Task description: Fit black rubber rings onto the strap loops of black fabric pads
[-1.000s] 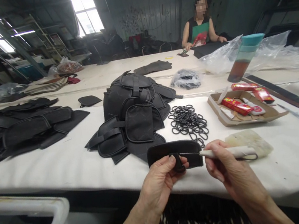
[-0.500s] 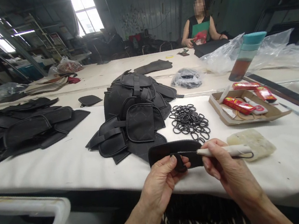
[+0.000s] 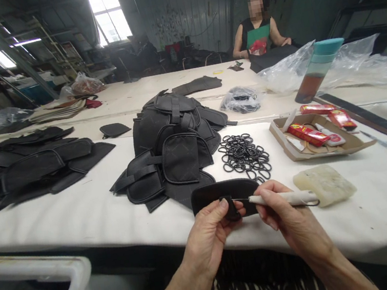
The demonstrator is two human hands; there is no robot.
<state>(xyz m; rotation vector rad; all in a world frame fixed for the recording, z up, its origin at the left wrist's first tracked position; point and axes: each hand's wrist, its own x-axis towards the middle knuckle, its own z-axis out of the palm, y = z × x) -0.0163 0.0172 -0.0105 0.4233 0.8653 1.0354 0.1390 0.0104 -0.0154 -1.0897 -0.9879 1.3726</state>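
Near the table's front edge, my left hand (image 3: 208, 234) pinches the strap of a black leather-like piece (image 3: 205, 195) with a rounded outline. My right hand (image 3: 282, 209) grips an awl (image 3: 287, 197) with a pale handle, its thin metal shaft pointing left. The awl's tip reaches the strap by my left thumb; whether it has gone through cannot be made out. A dark loop hangs at the rear end of the handle. Just beyond the piece lies a heap of black D-rings (image 3: 243, 154). A stack of similar black pieces (image 3: 181, 159) rises to the left of the rings.
A yellowish translucent block (image 3: 324, 185) lies right of my right hand. Behind it stand a cardboard tray (image 3: 293, 155) with red boxes and a tilted bottle (image 3: 318, 69). More black pieces (image 3: 34, 166) cover the left side. A white bin (image 3: 77, 273) is front left. Someone (image 3: 257, 38) sits opposite.
My right hand has moved slightly left with the awl, bringing more of its shaft to the strap. My left hand stays in place. The person opposite has shifted an arm.
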